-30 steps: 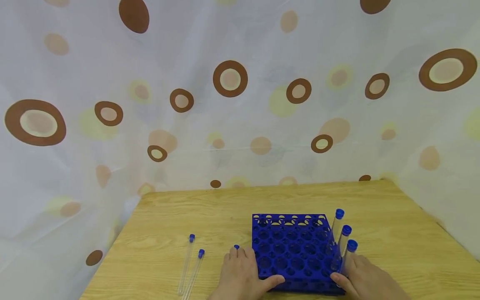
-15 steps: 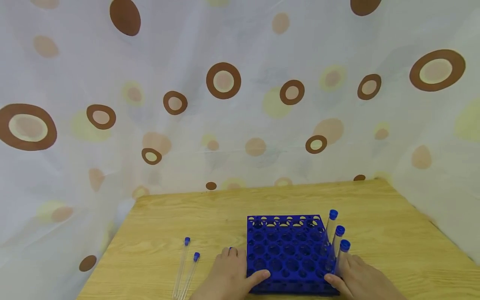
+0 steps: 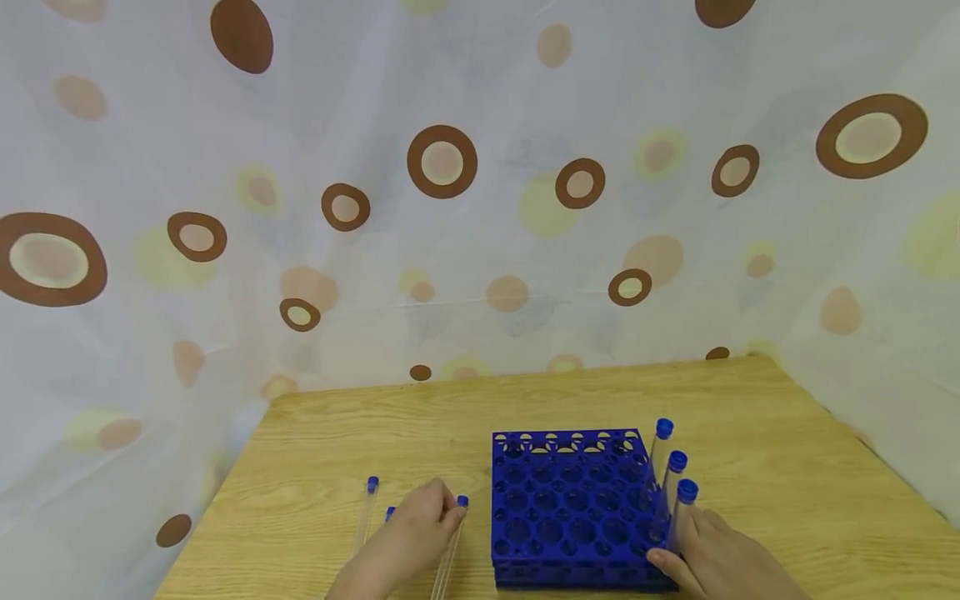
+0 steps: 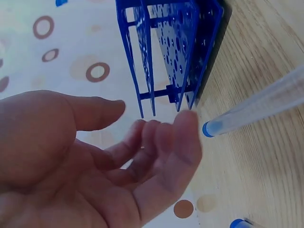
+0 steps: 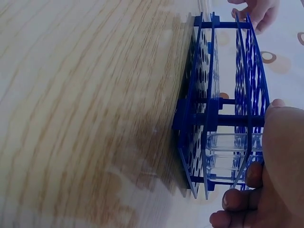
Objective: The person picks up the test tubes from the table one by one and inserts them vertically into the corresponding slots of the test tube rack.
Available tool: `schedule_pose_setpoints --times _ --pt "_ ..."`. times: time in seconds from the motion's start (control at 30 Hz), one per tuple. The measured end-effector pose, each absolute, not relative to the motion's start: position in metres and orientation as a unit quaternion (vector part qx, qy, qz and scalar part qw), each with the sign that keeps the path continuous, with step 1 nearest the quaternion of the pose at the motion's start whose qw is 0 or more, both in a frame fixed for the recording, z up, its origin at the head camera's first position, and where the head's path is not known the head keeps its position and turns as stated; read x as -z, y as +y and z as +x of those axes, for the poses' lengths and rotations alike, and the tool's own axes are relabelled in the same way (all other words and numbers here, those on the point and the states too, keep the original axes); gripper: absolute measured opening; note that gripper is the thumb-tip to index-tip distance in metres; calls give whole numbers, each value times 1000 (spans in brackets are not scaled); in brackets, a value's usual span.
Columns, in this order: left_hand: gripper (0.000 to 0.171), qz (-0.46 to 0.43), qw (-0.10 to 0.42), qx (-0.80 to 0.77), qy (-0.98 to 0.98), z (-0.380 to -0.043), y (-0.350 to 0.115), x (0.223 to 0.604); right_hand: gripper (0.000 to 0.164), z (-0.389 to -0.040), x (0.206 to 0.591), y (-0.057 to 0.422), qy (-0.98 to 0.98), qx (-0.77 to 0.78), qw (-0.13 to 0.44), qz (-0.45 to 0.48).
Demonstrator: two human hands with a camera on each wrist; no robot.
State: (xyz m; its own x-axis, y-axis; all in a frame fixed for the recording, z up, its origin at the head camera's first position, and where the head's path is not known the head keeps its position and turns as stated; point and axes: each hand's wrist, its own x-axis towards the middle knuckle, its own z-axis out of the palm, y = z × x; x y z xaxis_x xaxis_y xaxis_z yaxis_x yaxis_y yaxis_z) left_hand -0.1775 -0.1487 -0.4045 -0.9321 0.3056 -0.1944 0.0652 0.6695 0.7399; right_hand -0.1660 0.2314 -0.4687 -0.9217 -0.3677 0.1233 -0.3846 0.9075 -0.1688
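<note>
A blue test tube rack [image 3: 558,560] stands on the table, with three blue-capped test tubes [image 3: 672,481] upright along its right side. My right hand [image 3: 720,557] grips the rack's front right corner, thumb on the top edge and fingers curled at the side near the tubes' lower ends [image 5: 227,154]. Left of the rack, my left hand [image 3: 416,523] hovers beside a thin capped test tube [image 3: 448,557] lying on the wood. Loosely bent fingers and a thumb held apart show in the left wrist view, with nothing between them; that view's nearest tube [image 4: 251,108] lies past the fingertips.
Farther left lies another thin test tube [image 3: 363,518]. A third one's blue cap [image 3: 390,512] peeks out beside my left hand, which hides its body. The wooden table [image 3: 600,396] ends at a dotted curtain [image 3: 495,208] behind and at the sides.
My left hand has let go of the rack's left side and moved left to the thin test tube beside it. The right hand stays on the rack. The head view has swung slightly right.
</note>
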Motion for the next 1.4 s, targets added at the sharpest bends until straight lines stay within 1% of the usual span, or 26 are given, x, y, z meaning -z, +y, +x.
schedule_pose_setpoints --times 0.13,0.2,0.3,0.37,0.47,0.6,0.7,0.83,1.1,1.2,1.3,1.4 --pt "18 72 182 -410 891 -177 -154 406 70 -166 469 231 -974 -106 38 195" --pt "22 66 185 -402 894 -177 -156 409 72 -167 469 231 -974 -110 32 195" --pt "27 52 195 -388 899 -178 -156 413 71 -167 469 231 -975 -111 28 193" --pt "28 42 204 -382 900 -178 -156 416 67 -167 468 231 -975 -114 26 192" --pt "28 27 208 -377 902 -176 -153 421 56 -167 469 231 -974 -116 29 191" --pt "29 13 191 -355 915 -174 -148 428 42 -166 471 231 -974 -121 37 190" --pt "29 5 183 -344 921 -174 -143 431 39 -165 471 231 -973 -125 44 188" --pt "30 3 183 -349 919 -176 -140 436 41 -165 472 230 -972 -124 54 191" --pt "32 21 177 -351 919 -178 -143 441 55 -164 473 230 -971 -111 84 196" --pt "28 34 178 -359 915 -177 -145 440 61 -164 472 230 -970 -116 86 197" --pt "23 44 182 -370 910 -177 -148 439 66 -164 471 230 -970 -127 70 197" --pt "21 43 188 -385 903 -177 -151 440 72 -165 470 231 -970 -137 42 199"
